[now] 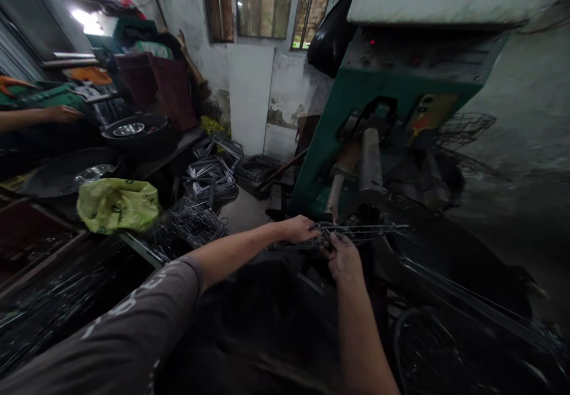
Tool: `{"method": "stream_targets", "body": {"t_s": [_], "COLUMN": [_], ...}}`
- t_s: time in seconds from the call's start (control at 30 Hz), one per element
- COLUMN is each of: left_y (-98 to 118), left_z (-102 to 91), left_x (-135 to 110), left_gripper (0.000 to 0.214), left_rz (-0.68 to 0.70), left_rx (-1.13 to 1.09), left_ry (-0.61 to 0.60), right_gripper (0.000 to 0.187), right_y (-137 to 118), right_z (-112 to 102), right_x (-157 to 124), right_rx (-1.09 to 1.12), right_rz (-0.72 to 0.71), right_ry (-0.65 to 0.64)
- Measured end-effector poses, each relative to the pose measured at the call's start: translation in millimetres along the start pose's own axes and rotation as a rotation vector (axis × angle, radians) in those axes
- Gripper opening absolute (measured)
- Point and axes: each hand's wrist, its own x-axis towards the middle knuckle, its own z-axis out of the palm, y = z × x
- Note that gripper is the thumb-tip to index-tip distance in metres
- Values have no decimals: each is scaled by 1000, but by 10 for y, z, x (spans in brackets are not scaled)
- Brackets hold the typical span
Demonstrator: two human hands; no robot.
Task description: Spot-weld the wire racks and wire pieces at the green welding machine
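Observation:
In front of the green machine (312, 163) I hold a wire frame (369, 229) of thin metal rods, roughly level. My left hand (299, 228) is closed round its left part. Close beside it, my right hand (342, 255) pinches the frame from the near side, the fingertips partly hidden. Just above my hands stand the machine's two round metal arms, the thicker one (370, 163) to the right and a thinner electrode rod (335, 196) reaching down near the wire.
Bent wire frames (211, 178) lie heaped on the floor ahead. More wire pieces (182, 228) fill a tray at left, near a yellow-green bag (118, 205). Another person's hand (62, 114) shows at far left, by black basins (138, 136). Long rods (467, 294) extend at right.

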Motion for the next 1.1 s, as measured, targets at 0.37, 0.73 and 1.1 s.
{"method": "stream_targets", "body": {"t_s": [0.37,0.73,1.1], "left_y": [-55,-57,59], "left_z": [48,100,156], "left_x": [75,78,266], "left_gripper": [38,42,35], "left_rz": [-88,-56,-30], "left_rx": [-114,-142,-82], "left_ry": [39,44,74], "right_gripper": [44,41,40], "right_y": [-127,-101,314], "right_z": [94,-12,-374], "right_x": [37,61,-155], "right_rx": [-11,-55,-151], "right_rz": [55,38,52], "right_ry": [57,-35,12]}}
